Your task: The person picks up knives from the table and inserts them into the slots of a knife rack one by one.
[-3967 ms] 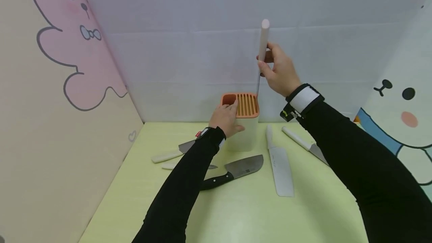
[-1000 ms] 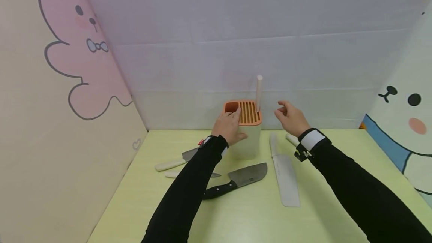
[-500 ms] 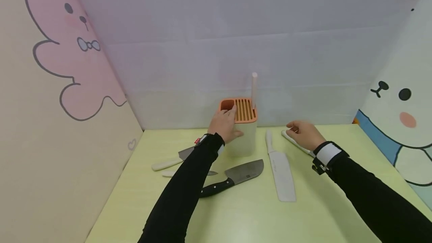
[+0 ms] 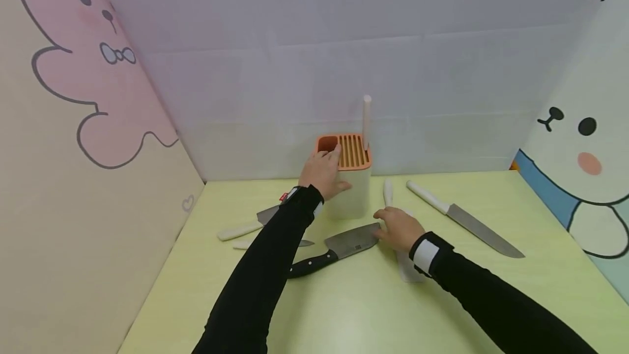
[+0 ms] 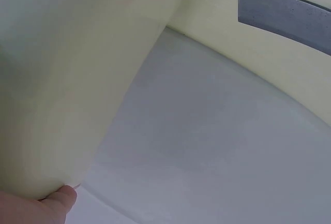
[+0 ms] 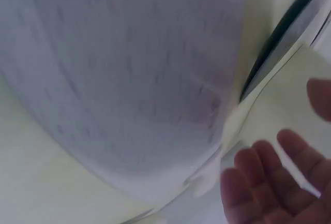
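My left hand [image 4: 321, 172] grips the rim of the cream knife block [image 4: 356, 195], fingers over its orange top and thumb on the front wall. In the left wrist view, a fingertip of that hand [image 5: 61, 199] touches the block's wall [image 5: 67, 89]. One white-handled knife [image 4: 366, 122] stands in the slots at the block's right rear corner. My right hand [image 4: 400, 228] hovers over a white-handled cleaver [image 4: 410, 271], partly covering its blade. In the right wrist view the fingers [image 6: 266, 182] are relaxed and hold nothing; a broad blade [image 6: 129, 79] looms close.
A black-handled cleaver [image 4: 351, 242] lies in front of the block. To the right lies a long white-handled knife [image 4: 479, 225]. Left of the block are a white-handled knife [image 4: 241, 231] and a small paring knife [image 4: 307, 243], partly behind the left sleeve. A wall backs the table [image 4: 314, 316].
My right hand let go of the knife now standing in the block. It moved right over the long knife, then left and nearer, over the white-handled cleaver. The left hand stays on the block.
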The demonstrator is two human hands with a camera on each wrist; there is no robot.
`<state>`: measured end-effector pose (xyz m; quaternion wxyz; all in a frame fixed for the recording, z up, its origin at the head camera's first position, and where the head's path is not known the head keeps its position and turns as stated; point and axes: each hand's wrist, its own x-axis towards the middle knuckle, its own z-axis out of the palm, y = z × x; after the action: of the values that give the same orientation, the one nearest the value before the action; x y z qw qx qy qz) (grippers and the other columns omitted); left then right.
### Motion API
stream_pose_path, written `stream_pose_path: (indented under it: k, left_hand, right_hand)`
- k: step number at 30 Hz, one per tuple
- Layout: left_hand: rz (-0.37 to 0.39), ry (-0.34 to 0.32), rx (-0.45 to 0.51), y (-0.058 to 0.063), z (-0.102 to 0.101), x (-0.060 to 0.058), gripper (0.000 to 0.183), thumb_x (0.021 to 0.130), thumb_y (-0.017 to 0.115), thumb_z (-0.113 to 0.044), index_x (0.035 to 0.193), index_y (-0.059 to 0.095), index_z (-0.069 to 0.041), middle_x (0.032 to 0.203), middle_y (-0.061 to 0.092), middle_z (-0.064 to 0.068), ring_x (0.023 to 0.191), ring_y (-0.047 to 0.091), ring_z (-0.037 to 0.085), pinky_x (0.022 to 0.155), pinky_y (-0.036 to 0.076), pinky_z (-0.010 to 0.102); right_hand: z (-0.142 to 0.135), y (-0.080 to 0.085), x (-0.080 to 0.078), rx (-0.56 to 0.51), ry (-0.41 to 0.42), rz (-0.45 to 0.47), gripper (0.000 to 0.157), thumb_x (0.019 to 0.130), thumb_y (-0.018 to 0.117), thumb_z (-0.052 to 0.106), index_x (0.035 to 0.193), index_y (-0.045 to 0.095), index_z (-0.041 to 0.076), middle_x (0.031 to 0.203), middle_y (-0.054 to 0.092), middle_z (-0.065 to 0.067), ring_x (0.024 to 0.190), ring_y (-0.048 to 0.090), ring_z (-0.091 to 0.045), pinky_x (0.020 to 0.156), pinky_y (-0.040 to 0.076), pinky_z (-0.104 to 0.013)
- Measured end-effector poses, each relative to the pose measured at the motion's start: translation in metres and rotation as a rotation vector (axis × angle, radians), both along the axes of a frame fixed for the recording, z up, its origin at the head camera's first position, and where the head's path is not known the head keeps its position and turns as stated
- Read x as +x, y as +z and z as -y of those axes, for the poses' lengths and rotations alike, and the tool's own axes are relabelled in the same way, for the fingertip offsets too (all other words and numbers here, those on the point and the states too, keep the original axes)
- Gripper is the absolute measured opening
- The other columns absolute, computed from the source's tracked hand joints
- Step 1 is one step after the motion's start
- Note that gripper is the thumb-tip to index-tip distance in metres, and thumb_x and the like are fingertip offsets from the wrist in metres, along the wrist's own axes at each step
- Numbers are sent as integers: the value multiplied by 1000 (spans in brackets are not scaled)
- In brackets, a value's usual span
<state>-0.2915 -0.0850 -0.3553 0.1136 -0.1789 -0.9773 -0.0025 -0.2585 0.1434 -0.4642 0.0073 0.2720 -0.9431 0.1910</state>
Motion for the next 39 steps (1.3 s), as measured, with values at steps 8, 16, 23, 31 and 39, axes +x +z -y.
stream_pose_path:
  k: [8, 16, 23, 31, 39]
  left_hand:
    - [1, 7, -2, 0, 0, -2, 99, 79, 67, -59, 149, 19, -7, 136, 51, 6, 125, 42, 25, 109, 32, 37]
    - [-22, 10, -23, -1, -2, -2, 101, 79, 65, -62, 149, 19, -7, 136, 52, 4, 125, 41, 24, 110, 31, 37]
    - [-15, 3, -9, -4, -1, -3, 100, 79, 66, -61, 149, 19, -7, 136, 51, 5, 125, 41, 24, 110, 30, 38]
    - [-24, 2, -10, -3, -2, -1, 100, 78, 67, -60, 149, 21, -7, 137, 51, 5, 125, 42, 24, 110, 30, 37]
    - [-24, 10, -6, -4, 0, -2, 100, 78, 66, -62, 149, 20, -8, 136, 51, 4, 125, 42, 23, 110, 30, 38]
  right_hand:
    - [2, -8, -38, 138, -317, -13, 35, 86, 67, 33, 85, 56, -1, 63, 55, -11, 53, 55, -26, 44, 49, -41]
    - [3, -14, -49, 149, -381, 49, 32, 85, 65, 29, 71, 55, 2, 63, 57, -13, 57, 56, -30, 47, 49, -45]
    - [3, -21, -56, 197, -372, 38, 25, 89, 59, 23, 74, 61, 2, 68, 61, -15, 59, 58, -33, 49, 51, -47]
    - [3, -19, -58, 208, -352, 75, 28, 91, 54, 18, 66, 58, 7, 60, 57, -9, 50, 54, -26, 43, 48, -43]
    - [5, -14, -57, 179, -367, 105, 26, 91, 52, 18, 68, 57, 6, 59, 56, -10, 50, 53, -25, 43, 47, -42]
